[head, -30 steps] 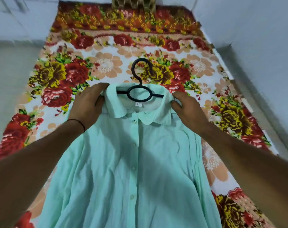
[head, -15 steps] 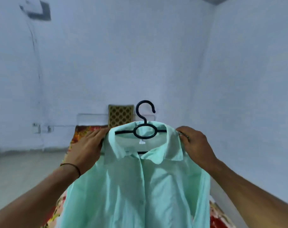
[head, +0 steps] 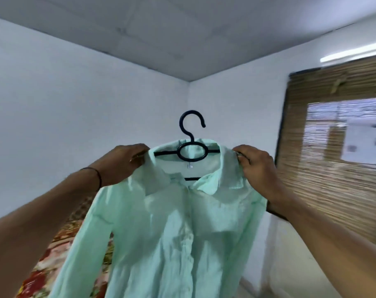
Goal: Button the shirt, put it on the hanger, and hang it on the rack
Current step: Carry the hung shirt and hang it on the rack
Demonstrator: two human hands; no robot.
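Shirt (head: 172,233) lifted off bed (head: 49,269), now upright; left hand (head: 120,162) and right hand (head: 255,166) pinch its shoulders, hanger (head: 192,134) hook midway above.

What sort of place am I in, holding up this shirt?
Most likely a home bedroom: a floral bedsheet lies low at left, a bamboo blind hangs on the right wall, and the left hand and right hand hold a shirt on a hanger.
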